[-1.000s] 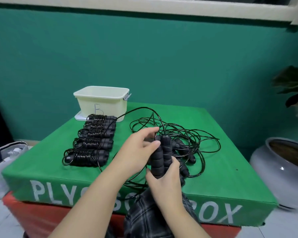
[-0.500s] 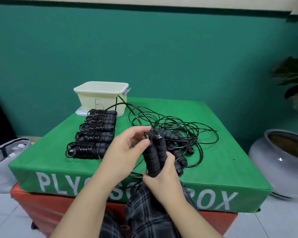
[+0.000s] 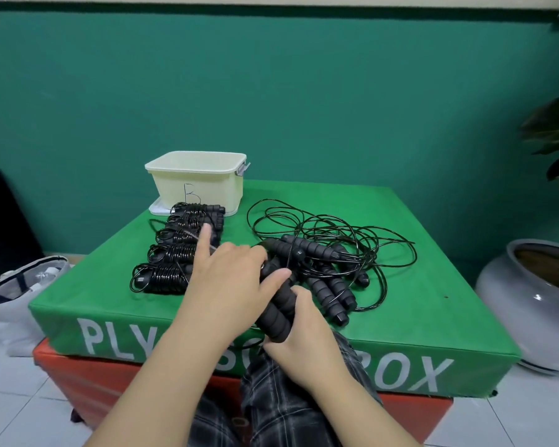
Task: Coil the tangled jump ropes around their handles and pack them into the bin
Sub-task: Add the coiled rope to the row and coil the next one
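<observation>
The cream bin (image 3: 197,181), marked B, is sitting at the back of the green counter (image 3: 433,317) on its lid; you cannot see inside it. Five coiled ropes (image 3: 181,250) are lying in a row just before it. Your right hand (image 3: 307,337) is gripping a pair of handles (image 3: 276,312) at the near edge, while your left hand (image 3: 229,285) is pinching their top, forefinger pointing out. The tangle (image 3: 329,250) is lying beside them. A grey pot (image 3: 530,304) is standing on the tiled floor, a teal wall behind.
</observation>
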